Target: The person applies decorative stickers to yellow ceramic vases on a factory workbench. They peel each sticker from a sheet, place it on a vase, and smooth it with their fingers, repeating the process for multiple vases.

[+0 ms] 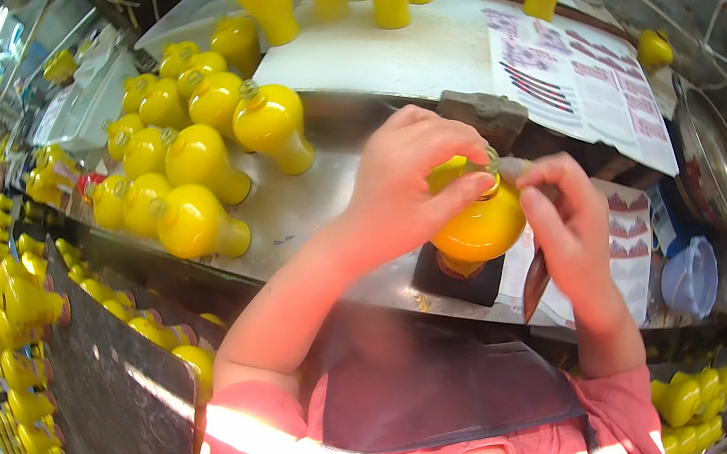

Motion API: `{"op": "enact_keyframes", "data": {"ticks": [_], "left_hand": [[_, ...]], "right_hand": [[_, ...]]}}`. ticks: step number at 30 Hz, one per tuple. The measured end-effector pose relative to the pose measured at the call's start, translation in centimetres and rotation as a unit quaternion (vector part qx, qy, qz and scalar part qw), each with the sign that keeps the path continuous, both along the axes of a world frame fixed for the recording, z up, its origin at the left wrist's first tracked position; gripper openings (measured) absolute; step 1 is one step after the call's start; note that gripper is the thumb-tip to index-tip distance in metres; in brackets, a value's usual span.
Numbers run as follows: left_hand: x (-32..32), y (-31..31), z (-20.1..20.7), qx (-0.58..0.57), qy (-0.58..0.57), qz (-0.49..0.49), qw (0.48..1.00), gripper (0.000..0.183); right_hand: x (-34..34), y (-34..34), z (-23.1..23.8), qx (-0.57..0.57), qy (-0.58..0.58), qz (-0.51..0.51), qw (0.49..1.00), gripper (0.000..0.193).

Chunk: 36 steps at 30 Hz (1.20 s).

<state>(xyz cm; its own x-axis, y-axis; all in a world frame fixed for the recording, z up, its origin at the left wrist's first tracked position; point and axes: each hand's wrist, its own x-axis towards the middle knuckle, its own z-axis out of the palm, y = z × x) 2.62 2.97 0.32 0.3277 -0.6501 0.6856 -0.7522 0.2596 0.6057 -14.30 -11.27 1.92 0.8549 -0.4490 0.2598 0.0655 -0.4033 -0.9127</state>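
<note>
A glossy yellow vase (480,231) with a rounded shoulder stands upright on a dark pad (458,286) in front of me. My left hand (413,175) reaches over its left side, thumb and fingers closed about the narrow neck. On the other side of the neck, my right hand (567,207) is pinched closed at a small pale bit (515,167), too small to name. The vase's foot shows a reddish patterned band. Just right of the vase lies a dark, slim brown piece (535,285) on printed sheets.
Several yellow vases (194,222) crowd the metal bench to the left; more stand on a white board (363,54) behind. Printed decal sheets (593,78) lie at the right, near a metal pan (713,159) and a pale blue bucket (689,278). A grey block (484,111) sits behind my hands.
</note>
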Motion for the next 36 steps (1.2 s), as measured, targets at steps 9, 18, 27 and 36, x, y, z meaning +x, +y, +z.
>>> {"op": "enact_keyframes", "data": {"ticks": [9,18,27,36], "left_hand": [[-2.0,0.9,0.0,-0.021,-0.021,0.009,1.000,0.018],[-5.6,3.0,0.1,-0.022,-0.078,0.071,0.994,0.025],[-5.8,11.8,4.5,0.021,-0.006,0.269,0.963,0.016],[-6.2,32.7,14.9,-0.032,0.048,0.545,0.836,0.004]], "right_hand": [[-0.7,-0.1,0.7,0.211,0.029,0.049,0.976,0.023],[-0.1,-1.0,5.2,0.220,0.133,0.176,0.950,0.037],[0.1,2.2,4.8,0.238,0.024,0.297,0.924,0.036],[5.2,1.1,4.2,0.275,-0.019,0.345,0.897,0.028]]}}
